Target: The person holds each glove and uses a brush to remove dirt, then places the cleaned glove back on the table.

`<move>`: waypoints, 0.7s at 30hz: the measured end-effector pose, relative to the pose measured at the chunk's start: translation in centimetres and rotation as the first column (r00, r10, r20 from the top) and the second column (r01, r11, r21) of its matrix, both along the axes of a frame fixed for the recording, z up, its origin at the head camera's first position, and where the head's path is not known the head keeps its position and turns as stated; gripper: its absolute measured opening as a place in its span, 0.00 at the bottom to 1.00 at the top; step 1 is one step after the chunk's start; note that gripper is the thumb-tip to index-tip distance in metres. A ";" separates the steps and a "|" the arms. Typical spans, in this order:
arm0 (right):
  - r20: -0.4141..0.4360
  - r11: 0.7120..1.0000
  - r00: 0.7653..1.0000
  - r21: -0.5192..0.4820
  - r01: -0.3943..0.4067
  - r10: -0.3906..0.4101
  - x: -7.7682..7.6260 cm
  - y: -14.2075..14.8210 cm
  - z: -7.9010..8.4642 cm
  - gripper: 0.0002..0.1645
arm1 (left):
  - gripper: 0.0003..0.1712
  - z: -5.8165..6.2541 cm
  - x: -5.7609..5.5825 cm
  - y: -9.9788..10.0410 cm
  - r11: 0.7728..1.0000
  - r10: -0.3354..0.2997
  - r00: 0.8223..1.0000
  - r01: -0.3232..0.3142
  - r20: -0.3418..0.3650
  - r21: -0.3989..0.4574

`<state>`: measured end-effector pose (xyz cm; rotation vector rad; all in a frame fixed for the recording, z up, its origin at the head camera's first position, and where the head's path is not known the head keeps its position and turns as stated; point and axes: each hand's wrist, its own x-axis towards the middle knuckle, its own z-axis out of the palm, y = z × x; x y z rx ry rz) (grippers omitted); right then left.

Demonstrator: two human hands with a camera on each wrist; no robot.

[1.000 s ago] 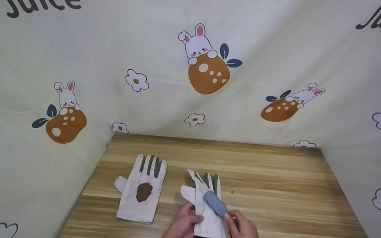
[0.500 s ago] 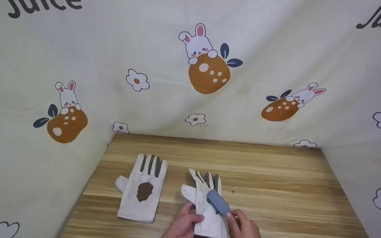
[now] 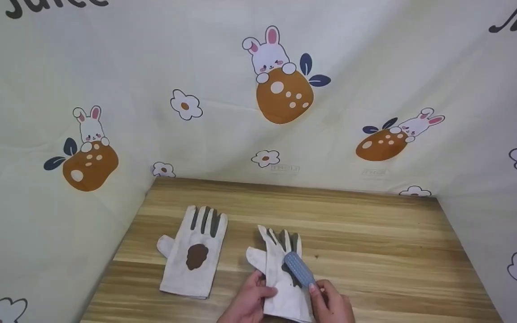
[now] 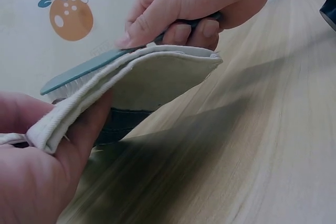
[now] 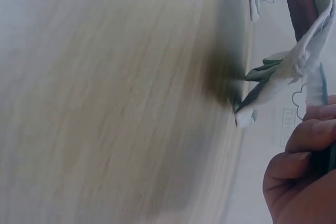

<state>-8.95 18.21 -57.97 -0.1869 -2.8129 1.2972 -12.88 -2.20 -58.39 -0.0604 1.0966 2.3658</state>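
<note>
A white work glove (image 3: 281, 296) with dark grey strips between its fingers is held up off the wooden table. My left hand (image 3: 250, 298) grips its side near the cuff, thumb on top and fingers beneath, as the left wrist view (image 4: 47, 171) also shows. In my right hand (image 3: 330, 303) is the handle of a blue-grey brush (image 3: 299, 268). Its pale bristles (image 4: 76, 86) face down against the glove's upper side. A dark patch on the glove is partly hidden under the brush head. In the right wrist view the glove's fingers (image 5: 257, 85) hang down toward the table.
A second white glove (image 3: 191, 280) with a brown patch (image 3: 197, 256) lies flat to the left on the wooden table (image 3: 375, 251). Printed cloth walls (image 3: 213, 134) enclose the table at the back and both sides.
The brush has shifted slightly to the right across the glove, showing more of the dark patch. My left hand keeps its grip on the glove. The head view has tilted down a little.
</note>
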 end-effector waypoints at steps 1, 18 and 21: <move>0.007 1.000 1.000 -0.018 -0.005 0.005 0.0 -0.1 0.1 0.22 | 0.39 0.0 0.0 0.0 1.000 0.003 1.000 -0.003 0.001 -0.003; -0.011 0.996 0.997 0.037 -0.080 0.080 0.0 -0.9 0.6 0.20 | 0.37 0.0 0.3 0.3 0.999 0.036 0.999 -0.035 -0.028 0.033; 0.025 0.997 0.998 0.031 -0.066 0.066 -0.1 -0.8 0.6 0.23 | 0.38 -0.1 0.3 0.3 0.999 0.036 0.999 -0.035 -0.038 0.025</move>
